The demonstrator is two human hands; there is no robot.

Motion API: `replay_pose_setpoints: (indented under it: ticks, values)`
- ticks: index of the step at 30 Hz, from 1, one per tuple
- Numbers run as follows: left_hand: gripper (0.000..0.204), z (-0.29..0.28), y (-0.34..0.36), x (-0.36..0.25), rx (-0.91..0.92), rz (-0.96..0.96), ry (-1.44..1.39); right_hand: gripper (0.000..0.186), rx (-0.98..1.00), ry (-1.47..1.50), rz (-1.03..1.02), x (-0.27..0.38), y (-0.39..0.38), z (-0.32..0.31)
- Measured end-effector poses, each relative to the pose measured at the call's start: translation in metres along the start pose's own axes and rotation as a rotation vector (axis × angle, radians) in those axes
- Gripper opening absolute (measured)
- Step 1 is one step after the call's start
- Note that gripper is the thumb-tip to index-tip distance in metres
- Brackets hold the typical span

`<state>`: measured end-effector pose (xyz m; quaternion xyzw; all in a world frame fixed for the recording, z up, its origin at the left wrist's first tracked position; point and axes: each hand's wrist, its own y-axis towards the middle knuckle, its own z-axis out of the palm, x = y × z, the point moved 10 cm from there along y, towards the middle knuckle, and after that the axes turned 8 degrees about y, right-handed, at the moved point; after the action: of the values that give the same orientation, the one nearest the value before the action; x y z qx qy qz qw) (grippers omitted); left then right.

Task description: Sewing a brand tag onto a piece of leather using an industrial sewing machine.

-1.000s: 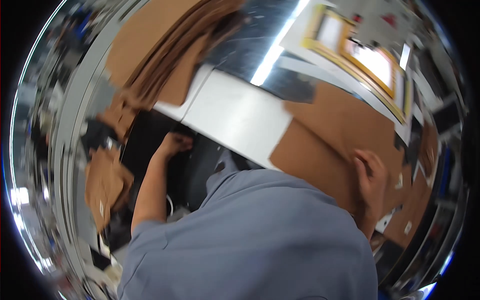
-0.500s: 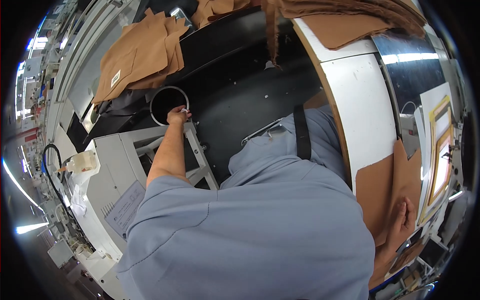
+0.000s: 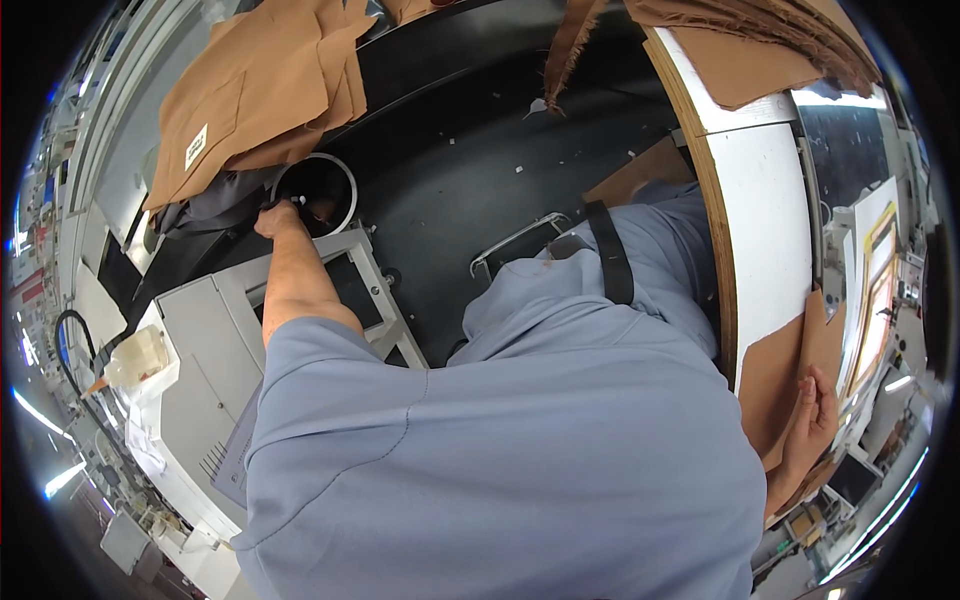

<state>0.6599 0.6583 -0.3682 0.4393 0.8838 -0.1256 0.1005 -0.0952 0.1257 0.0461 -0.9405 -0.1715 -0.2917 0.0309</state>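
My left hand (image 3: pixel 282 216) reaches to the left rim of a round bin with a white rim (image 3: pixel 350 190), beside dark grey cloth (image 3: pixel 210 210). Its fingers are closed at a small object that I cannot make out. A stack of brown cut fabric pieces (image 3: pixel 245 105), with a small label on top, lies just beyond it. My right hand (image 3: pixel 812 415) rests at the right against a brown fabric piece (image 3: pixel 770 370) on the white tabletop (image 3: pixel 755 230), its fingers slightly bent and thumb apart.
A white machine housing (image 3: pixel 195 360) with a metal frame stands below my left arm. A dark floor (image 3: pixel 450 180) with scraps and a metal handle (image 3: pixel 515 230) lies ahead. More brown fabric (image 3: pixel 730 60) is piled at the top right, near a yellow-edged frame (image 3: pixel 872 300).
The view has swung from the white table to the machine and floor on my left. My left hand has shifted left along the bin's rim. My right hand stays at the brown fabric.
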Motion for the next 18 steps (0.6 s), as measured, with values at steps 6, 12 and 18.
replay_pose_setpoints:
  ticks: [6, 12, 18]
  values:
    - [0.024, 0.021, 0.024, -0.014, 0.28, 0.195, 0.444, 0.021, 0.011, 0.138, 0.021, -0.018, 0.005, 0.01]
    - [0.021, 0.083, -0.257, -0.13, 1.21, 0.725, 0.099, 0.016, -0.048, -0.081, -0.051, -0.011, -0.004, -0.021]
    - [0.031, -0.128, -0.557, -0.209, 1.985, 1.475, 0.328, 0.017, -0.174, 0.018, -0.002, -0.048, 0.002, -0.053]
